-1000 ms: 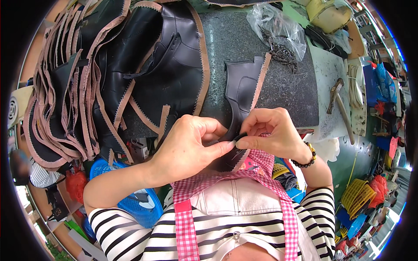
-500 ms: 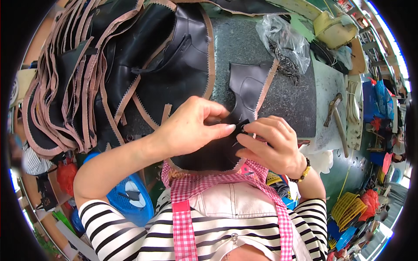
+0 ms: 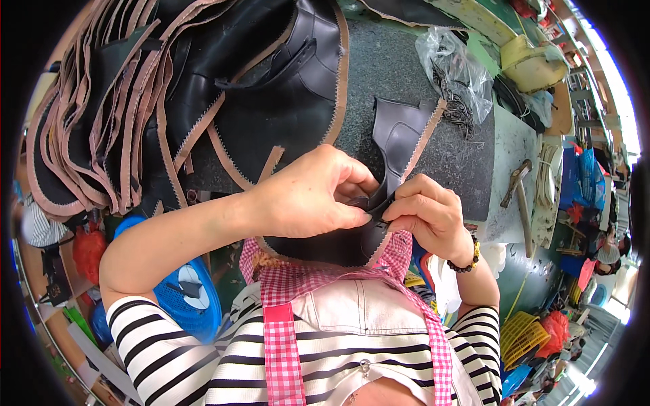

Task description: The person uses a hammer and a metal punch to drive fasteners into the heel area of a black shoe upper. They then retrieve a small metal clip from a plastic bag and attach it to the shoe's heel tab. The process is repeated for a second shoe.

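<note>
A black leather boot upper (image 3: pixel 401 132) with a brown, zigzag-cut edge lies across the near side of the table and over my lap. My left hand (image 3: pixel 308 193) pinches its narrow middle between thumb and fingers. Just to the right, my right hand (image 3: pixel 426 215) grips the same part, fingertips close to my left thumb. Whatever small piece lies between the fingertips is hidden. Beyond my left hand lies another black upper (image 3: pixel 284 122) with the same brown edging, next to a thick stack of such uppers (image 3: pixel 101 135) at the left.
A hammer (image 3: pixel 523 203) rests on the table's right side. Behind my right hand are a clear plastic bag (image 3: pixel 467 64) and a bundle of black cords (image 3: pixel 455 111). A cream-coloured container (image 3: pixel 535 66) stands farther right. Below my left arm is a blue plastic basket (image 3: pixel 203 308).
My right hand's fingers have closed in from a looser hold to a pinch on the upper. The upper's near part has shifted slightly, and the whole view has moved a little.
</note>
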Demonstrator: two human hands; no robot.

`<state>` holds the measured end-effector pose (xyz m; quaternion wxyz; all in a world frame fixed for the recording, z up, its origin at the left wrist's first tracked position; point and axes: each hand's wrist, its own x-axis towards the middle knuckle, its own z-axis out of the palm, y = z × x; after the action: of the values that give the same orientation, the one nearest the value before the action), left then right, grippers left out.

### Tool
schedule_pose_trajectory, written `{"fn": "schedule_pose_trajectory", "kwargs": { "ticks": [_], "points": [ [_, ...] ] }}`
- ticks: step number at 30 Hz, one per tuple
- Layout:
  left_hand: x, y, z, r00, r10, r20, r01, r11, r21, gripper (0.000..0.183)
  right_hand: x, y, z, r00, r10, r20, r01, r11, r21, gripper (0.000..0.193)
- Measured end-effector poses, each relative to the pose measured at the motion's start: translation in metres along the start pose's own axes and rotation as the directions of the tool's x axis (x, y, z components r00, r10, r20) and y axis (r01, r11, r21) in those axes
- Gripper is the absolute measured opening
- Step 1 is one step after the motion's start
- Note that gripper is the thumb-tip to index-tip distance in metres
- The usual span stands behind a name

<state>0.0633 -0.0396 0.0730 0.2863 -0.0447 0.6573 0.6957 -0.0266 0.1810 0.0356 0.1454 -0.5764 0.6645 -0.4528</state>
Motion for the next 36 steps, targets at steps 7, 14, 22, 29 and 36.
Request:
{"fn": "schedule_pose_trajectory", "kwargs": {
  "ticks": [7,14,22,29,36],
  "points": [
    [0.003,-0.008,0.003,0.995,0.092,-0.025,-0.089,0.993,0.081,0.028,0.010,-0.005,-0.011,0.975,0.151,0.163,-0.172,0.978,0.122,0.012],
    [0.006,0.002,0.003,0.974,-0.176,-0.146,0.179,0.984,0.004,0.043,-0.001,0.006,0.009,0.926,0.366,0.094,-0.377,0.887,0.266,0.011],
    [0.014,-0.018,0.001,0.977,-0.119,-0.177,0.116,0.993,-0.029,0.055,0.004,0.009,0.005,0.893,0.420,0.163,-0.451,0.819,0.355,0.010],
    [0.006,-0.023,0.004,0.994,-0.068,-0.086,0.054,0.985,-0.164,0.042,0.003,-0.003,0.008,0.948,0.316,0.018,-0.315,0.935,0.160,0.014],
    [-0.008,-0.019,0.013,0.990,-0.092,-0.110,0.065,0.972,-0.225,0.038,-0.007,-0.003,0.015,0.979,0.190,-0.070,-0.176,0.968,0.177,0.019]
  ]
}}
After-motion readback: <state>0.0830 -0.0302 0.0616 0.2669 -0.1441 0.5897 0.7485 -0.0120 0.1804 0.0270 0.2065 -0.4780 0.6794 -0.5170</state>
